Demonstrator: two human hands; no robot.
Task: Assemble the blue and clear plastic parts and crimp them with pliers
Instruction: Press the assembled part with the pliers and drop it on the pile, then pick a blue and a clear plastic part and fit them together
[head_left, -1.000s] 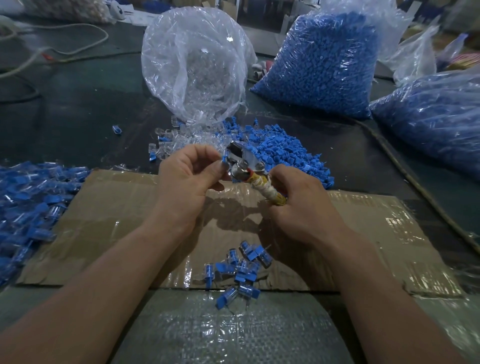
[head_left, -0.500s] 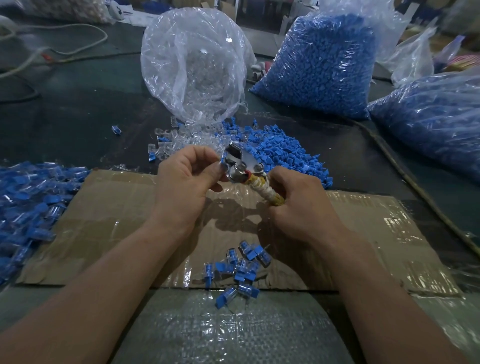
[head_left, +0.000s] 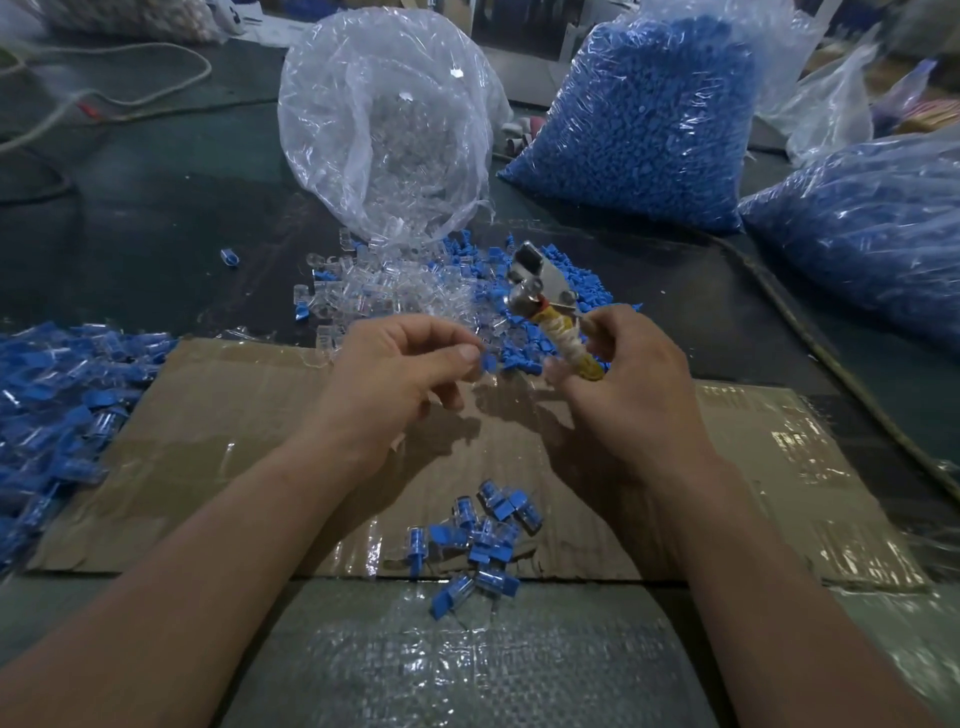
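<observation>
**Piece out of the pliers: this crimp looks done**

A second ago my left hand (head_left: 395, 384) was up at the head of the pliers (head_left: 540, 283), holding the piece (head_left: 488, 362) there. Now it has come back toward me and to the left. The pliers stand apart from it, head tilted up and away over the loose blue parts (head_left: 587, 291). I take that to mean this one is crimped, so the next job is to drop it and build another.

The left hand pinches the piece between thumb and forefinger, the other fingers curled beneath. Only a blue corner shows past the thumb tip, so I can't confirm the clear half from here. My right hand (head_left: 634, 400) is wrapped round the pliers' taped handle. I can't tell whether the jaws are open or closed.

The piece hangs just left of that handle, near it but not touching, above the far edge of the cardboard (head_left: 208, 415). The small heap of finished pieces (head_left: 483, 535) lies at the cardboard's near edge, well apart from the hand. The loose clear parts (head_left: 384, 296) lie just beyond my left hand on the worktop (head_left: 130, 218).
</observation>
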